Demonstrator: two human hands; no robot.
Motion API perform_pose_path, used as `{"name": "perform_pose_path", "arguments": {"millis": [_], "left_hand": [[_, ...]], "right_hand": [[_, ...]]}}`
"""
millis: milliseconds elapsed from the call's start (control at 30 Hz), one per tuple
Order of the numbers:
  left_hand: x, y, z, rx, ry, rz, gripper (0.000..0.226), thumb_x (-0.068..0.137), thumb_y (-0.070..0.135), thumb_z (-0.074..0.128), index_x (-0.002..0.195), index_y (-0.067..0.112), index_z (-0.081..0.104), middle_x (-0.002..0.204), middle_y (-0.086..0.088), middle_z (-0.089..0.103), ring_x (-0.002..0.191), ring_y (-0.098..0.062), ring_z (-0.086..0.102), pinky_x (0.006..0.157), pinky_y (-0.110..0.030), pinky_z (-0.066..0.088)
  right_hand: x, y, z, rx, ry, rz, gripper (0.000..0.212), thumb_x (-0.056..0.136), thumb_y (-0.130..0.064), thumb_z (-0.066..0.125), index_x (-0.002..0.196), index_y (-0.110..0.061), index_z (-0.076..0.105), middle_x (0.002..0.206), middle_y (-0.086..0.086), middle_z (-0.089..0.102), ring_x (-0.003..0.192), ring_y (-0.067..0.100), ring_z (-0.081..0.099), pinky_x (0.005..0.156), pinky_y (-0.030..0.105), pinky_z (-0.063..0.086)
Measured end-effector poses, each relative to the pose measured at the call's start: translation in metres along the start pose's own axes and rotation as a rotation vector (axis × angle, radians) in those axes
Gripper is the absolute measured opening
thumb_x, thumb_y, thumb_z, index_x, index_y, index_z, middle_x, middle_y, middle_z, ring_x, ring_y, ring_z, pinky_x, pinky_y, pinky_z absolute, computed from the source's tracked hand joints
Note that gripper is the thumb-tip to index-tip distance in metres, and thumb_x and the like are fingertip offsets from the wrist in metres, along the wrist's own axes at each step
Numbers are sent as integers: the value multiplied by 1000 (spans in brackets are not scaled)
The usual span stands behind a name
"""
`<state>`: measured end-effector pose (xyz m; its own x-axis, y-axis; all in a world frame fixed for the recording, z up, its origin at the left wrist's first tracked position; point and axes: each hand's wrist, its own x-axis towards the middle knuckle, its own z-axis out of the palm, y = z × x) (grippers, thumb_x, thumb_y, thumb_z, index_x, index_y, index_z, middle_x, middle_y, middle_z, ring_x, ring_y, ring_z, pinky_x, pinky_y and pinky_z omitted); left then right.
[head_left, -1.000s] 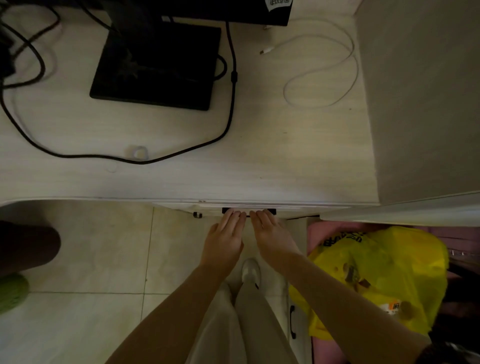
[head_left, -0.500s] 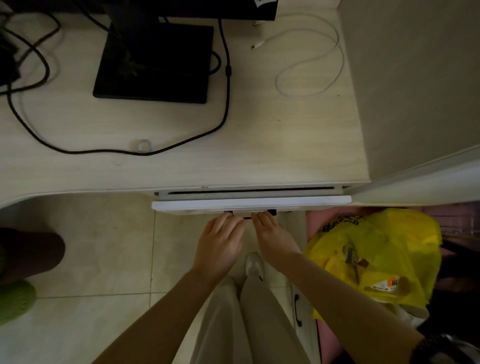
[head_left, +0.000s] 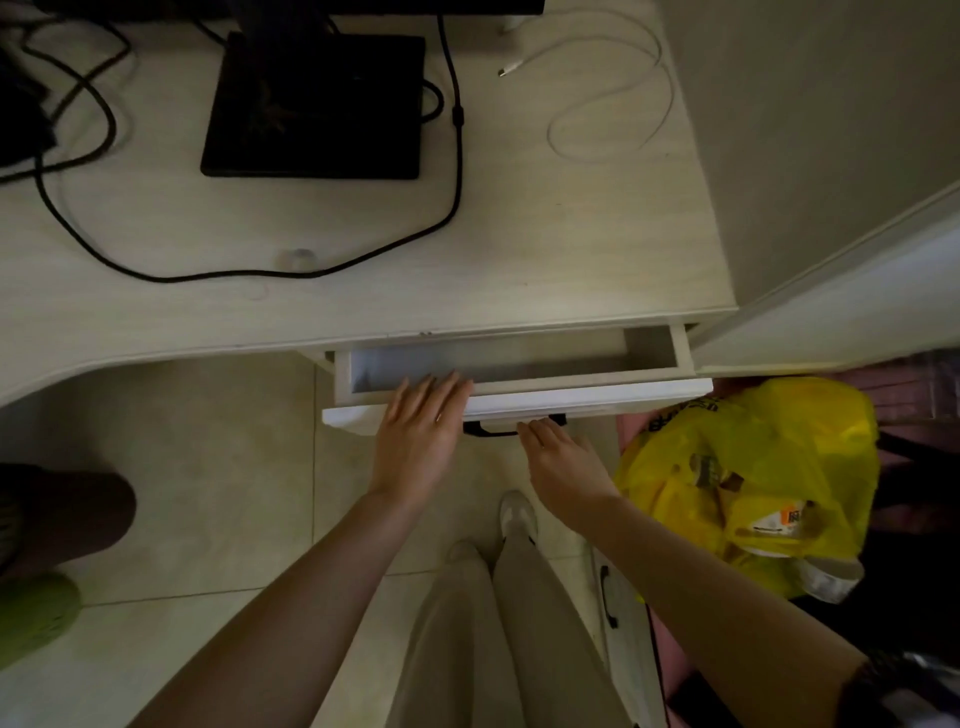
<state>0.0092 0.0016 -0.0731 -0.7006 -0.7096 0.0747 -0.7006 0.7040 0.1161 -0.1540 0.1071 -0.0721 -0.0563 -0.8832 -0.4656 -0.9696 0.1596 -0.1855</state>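
A white drawer (head_left: 587, 400) under the pale wooden desk (head_left: 519, 249) stands pulled out, and the part of its inside that shows is bare. A black handle (head_left: 491, 429) hangs from its front panel. My left hand (head_left: 421, 436) lies flat over the front panel's top edge, left of the handle, with straight fingers reaching above the drawer's rim. My right hand (head_left: 563, 465) hovers just below the handle's right end, its fingers relaxed and holding nothing.
A black monitor base (head_left: 311, 104), black cables (head_left: 452, 156) and a white cable (head_left: 613, 93) lie on the desk. A yellow plastic bag (head_left: 753, 478) sits right of the drawer. A grey wall panel (head_left: 831, 130) bounds the desk's right side. My legs stand on the tiled floor (head_left: 208, 467).
The drawer has slid out from shut to well open. My left hand left the handle and moved up onto the front panel; my right hand released the handle.
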Motion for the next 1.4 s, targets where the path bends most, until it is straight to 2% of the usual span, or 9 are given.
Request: {"name": "perform_pose_path", "arguments": {"millis": [133,233,300,433,500,633,933,1133,1400], "left_hand": [[-17,6,4,-16,62,16,47,81,13,69,127,15,57,125,-4,63,110,-27,61,98,-41,45],[-27,11,5,-27,75,4,47,81,12,68,127,15,58,123,-3,64,110,-26,61,99,-41,46],[-32,13,5,-31,81,-2,46,81,11,68,126,16,59,122,-3,64,109,-26,61,99,-41,46],[-40,17,6,-37,118,-11,42,82,11,66,123,17,60,118,-1,65,106,-25,61,97,-40,46],[-44,19,5,-38,132,-15,38,84,12,64,121,18,61,117,0,66,105,-24,60,96,-38,44],[-57,24,2,-40,122,4,33,87,15,59,120,19,62,116,2,65,106,-22,59,95,-36,43],[-100,42,0,-47,100,-7,32,88,14,60,119,19,62,117,1,65,107,-23,59,95,-37,43],[-123,54,-4,-53,64,-14,32,87,15,62,118,20,62,116,3,65,106,-21,59,96,-36,43],[-137,66,-11,-75,15,-35,39,80,12,69,118,18,63,118,0,65,107,-23,60,98,-40,47]], "right_hand": [[-10,-6,8,-185,42,-31,56,87,-9,59,138,-2,38,136,16,50,129,31,45,108,47,37],[-15,-12,16,-304,105,-19,47,70,-6,74,114,3,61,103,18,69,99,32,65,94,46,50],[-15,-15,21,-311,190,-40,37,59,-6,80,94,1,71,82,14,72,78,30,70,83,43,56],[-13,-20,28,-249,237,-74,38,45,-5,85,81,-3,73,70,9,71,63,24,69,63,33,59],[-18,-21,33,-206,240,-65,39,44,-6,85,81,-4,72,71,9,71,63,24,69,61,32,59],[-34,-19,43,-170,254,-72,45,50,-11,87,93,-4,73,83,10,73,75,25,71,69,33,60],[-70,-23,62,-137,237,-104,45,49,-13,86,91,-7,75,78,6,73,70,22,71,61,30,60],[-88,-29,70,-154,218,-113,36,45,-16,87,79,-11,76,67,2,72,60,19,69,47,25,53],[-106,-28,75,-152,198,-126,40,46,-14,86,85,-9,76,72,4,73,63,20,70,50,27,57]]}}
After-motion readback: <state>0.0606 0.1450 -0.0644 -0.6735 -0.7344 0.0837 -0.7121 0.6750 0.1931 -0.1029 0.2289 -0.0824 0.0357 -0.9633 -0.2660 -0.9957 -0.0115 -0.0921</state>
